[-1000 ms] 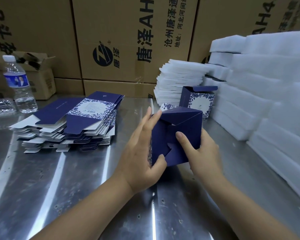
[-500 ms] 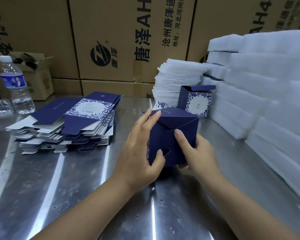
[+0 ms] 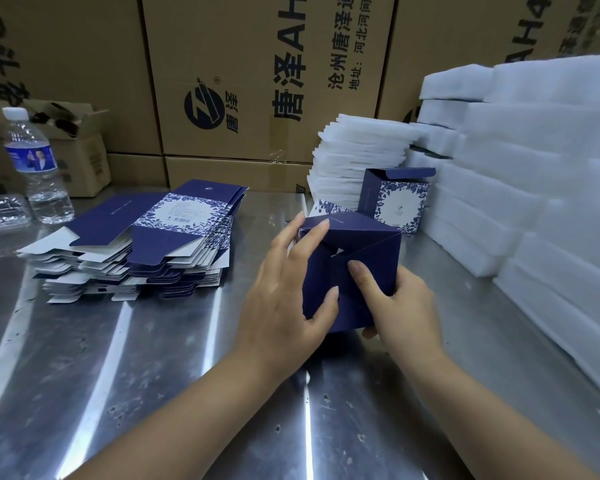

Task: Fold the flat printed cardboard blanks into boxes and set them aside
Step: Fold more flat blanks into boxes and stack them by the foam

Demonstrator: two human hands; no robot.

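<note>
We are closing the flapped end of a box (image 3: 368,268), held tilted low over the table (image 3: 101,375) in front of us; we cannot tell whether it touches. Our left hand (image 3: 284,303) lies along its left side, fingers nearly straight, with the thumb pressing a flap flat. Our right hand (image 3: 404,306) grips the lower right corner, fingers curled behind and the forefinger pushing where the flaps meet. A small gap shows there, so we judge the flaps are not yet locked. The next move calls for a firm push at that centre, then setting the box by the finished box (image 3: 399,206) near the foam (image 3: 534,168). The blanks (image 3: 174,233) wait at left.
</note>
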